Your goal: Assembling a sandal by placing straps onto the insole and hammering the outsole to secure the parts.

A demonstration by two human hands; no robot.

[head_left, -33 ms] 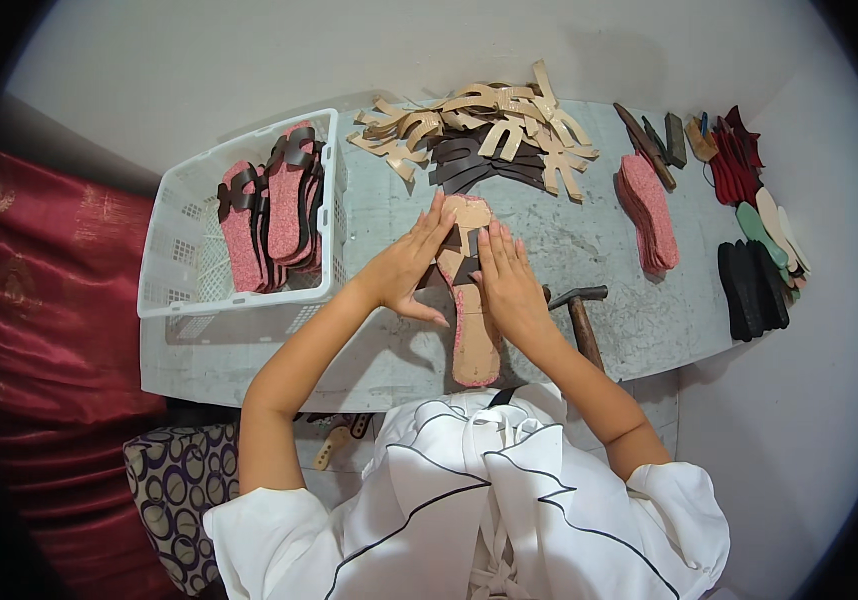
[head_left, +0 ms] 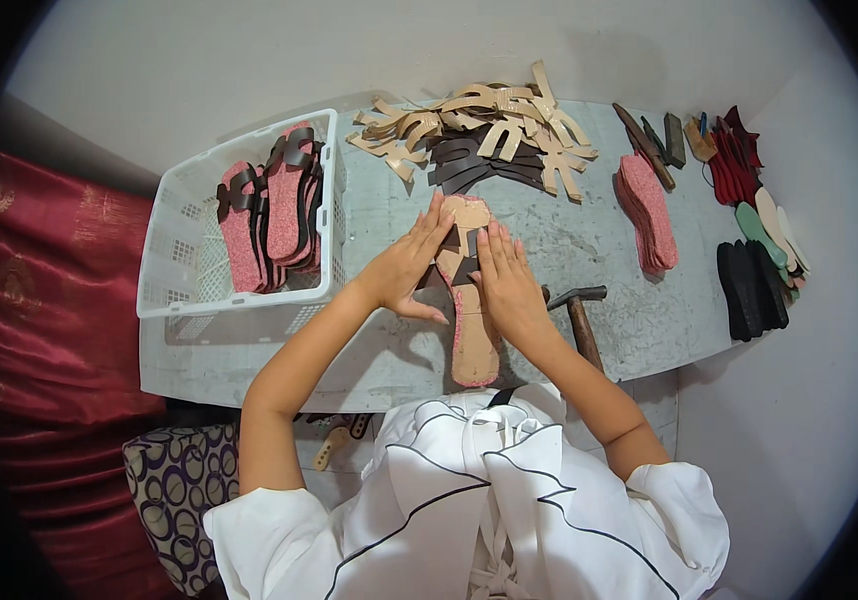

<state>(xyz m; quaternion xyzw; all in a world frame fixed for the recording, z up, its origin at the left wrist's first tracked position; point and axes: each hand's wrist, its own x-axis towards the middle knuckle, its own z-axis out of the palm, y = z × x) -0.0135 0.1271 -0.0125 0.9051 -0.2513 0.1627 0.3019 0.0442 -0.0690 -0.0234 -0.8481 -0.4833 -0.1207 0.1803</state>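
A sandal sole [head_left: 476,345], tan side up with a pink rim, lies lengthwise on the table in front of me. Dark brown strap ends [head_left: 464,272] are folded over its upper half. My left hand [head_left: 407,265] rests along the sole's left edge, fingers stretched and thumb spread away. From the right, my right hand [head_left: 511,290] lies with straight fingers over the sole's edge and the strap ends, hiding part of both. Both hands are open and press rather than grip. Just right of my right hand is a hammer [head_left: 582,330], its head partly covered.
A white plastic basket [head_left: 240,305] at left holds pink sandals with dark straps. Beige strap pieces [head_left: 484,97] and dark brown ones [head_left: 459,160] are heaped at the back. Stacked pink soles [head_left: 646,215], wooden-handled tools [head_left: 644,145] and black soles [head_left: 749,290] lie at right.
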